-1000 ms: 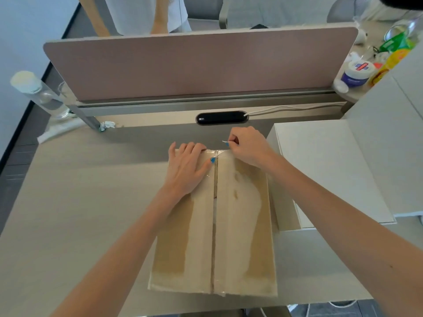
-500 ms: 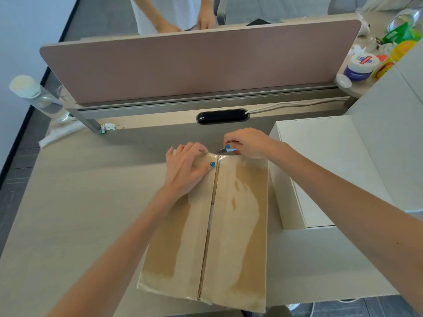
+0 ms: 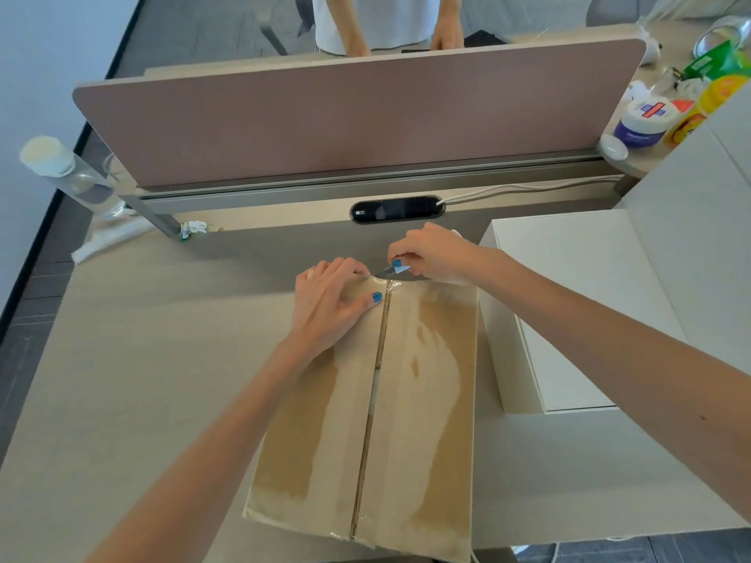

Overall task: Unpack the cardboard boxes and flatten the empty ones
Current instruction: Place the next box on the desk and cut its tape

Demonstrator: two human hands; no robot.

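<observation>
Your cardboard box (image 3: 365,420) lies lengthwise in front of you on the tabletop (image 3: 142,379). Its near end is right at the tabletop's near edge, so keep weight on it and don't let a pull drag it toward you.

Your left hand (image 3: 329,306) is doing that job. It lies spread and open on the left flap, fingertips at the far edge and thumb reaching toward the seam. Press down firmly there.

Just beyond it, your right hand (image 3: 430,253) is closed in a pinch on the loose end of the clear tape (image 3: 392,271), at the far end of the seam. My advice is to peel low and steadily along the line of the seam, not straight up. That way the strip should come off whole and the flap won't lift. Take a fresh grip closer to the box if the tape begins to stretch or split.

The box itself is brown, long and shallow, and closed by two flaps that meet at a centre seam running away from you. Broad pale patches lie either side of the seam. I judge these to be places where the paper surface has been stripped. A scrap of clear film clings at the near end of the seam. Midway along, a slim gap shows something light inside. At the far end, glossy tape bridges both flaps.

A white box (image 3: 569,302) stands just beside it on your right, and a pink divider (image 3: 357,111) rises behind.
</observation>
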